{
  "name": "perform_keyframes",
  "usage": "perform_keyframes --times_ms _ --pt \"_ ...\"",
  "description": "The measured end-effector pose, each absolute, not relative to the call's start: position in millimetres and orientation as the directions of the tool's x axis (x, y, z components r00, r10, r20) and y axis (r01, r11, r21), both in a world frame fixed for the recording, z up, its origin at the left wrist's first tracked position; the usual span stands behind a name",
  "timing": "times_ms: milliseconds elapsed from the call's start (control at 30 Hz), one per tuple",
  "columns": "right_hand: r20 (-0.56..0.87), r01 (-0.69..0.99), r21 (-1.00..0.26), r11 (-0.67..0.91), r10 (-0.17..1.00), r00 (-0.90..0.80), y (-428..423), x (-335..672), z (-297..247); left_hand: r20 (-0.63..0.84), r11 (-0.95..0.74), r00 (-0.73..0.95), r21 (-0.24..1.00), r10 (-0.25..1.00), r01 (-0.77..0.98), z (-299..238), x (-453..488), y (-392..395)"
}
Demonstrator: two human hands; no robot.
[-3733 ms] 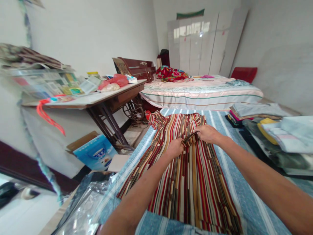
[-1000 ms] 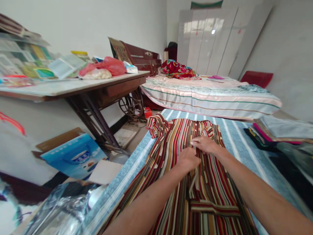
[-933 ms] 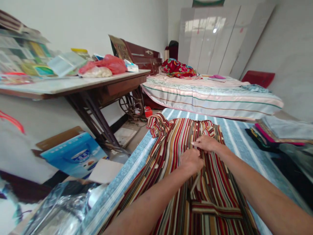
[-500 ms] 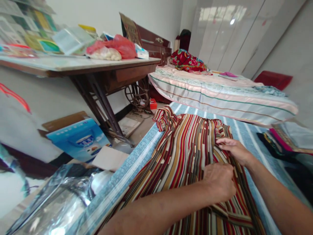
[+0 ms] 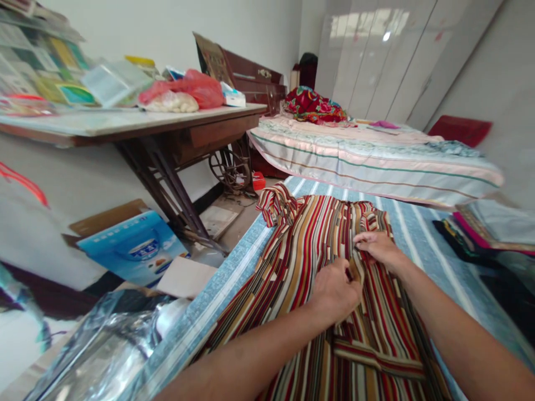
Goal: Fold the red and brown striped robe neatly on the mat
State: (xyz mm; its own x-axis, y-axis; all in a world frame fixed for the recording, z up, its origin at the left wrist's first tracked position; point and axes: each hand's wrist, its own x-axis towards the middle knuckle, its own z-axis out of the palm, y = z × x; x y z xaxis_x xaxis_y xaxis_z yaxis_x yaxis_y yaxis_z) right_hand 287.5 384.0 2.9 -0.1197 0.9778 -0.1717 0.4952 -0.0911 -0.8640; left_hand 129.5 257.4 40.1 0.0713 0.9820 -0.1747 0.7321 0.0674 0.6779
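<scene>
A blue-striped cover (image 5: 234,273) lies beneath the multicoloured striped garment (image 5: 288,267), spread lengthwise before the person. The left forearm (image 5: 251,356) slants low across the garment; the right forearm (image 5: 455,334) angles in from the right. The left hand (image 5: 334,289) curls knuckles-up, pinching a fold of the garment. Just beyond, the right hand (image 5: 380,249) bends loosely, fingertips on the garment; whether it grips, I cannot tell.

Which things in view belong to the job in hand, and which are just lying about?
In the job:
striped garment
left hand and right hand, both at the garment
blue striped cover beneath it

Lying about, apparently:
red plastic bag
blue box
red floral cloth
clear plastic wrapping
</scene>
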Motion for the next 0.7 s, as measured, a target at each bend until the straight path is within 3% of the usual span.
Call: perform_keyframes --times_ms 100,300,433,567,700 --pt "-0.131 0.518 -0.854 -0.048 0.984 -0.125 386 275 3 -0.23 0.167 -0.016 0.655 0.973 0.737 37 120 255" --pt "0.078 0.622 -0.775 0.109 0.994 -0.076 382 280 -2 -0.247 0.172 -0.028 0.585 0.969 0.792 29 108 263" --pt "0.227 0.753 -0.634 0.175 0.973 -0.035 365 298 -5 -0.284 0.119 0.003 0.409 0.959 0.905 41 99 268" --pt "0.299 0.835 -0.51 0.206 0.953 -0.052 345 308 -6 -0.117 0.03 0.001 0.265 0.993 0.964 55 102 272" --pt "0.353 0.89 -0.421 0.177 0.935 -0.019 337 314 -9 0.095 -0.209 0.191 0.236 0.977 0.949 41 116 283"
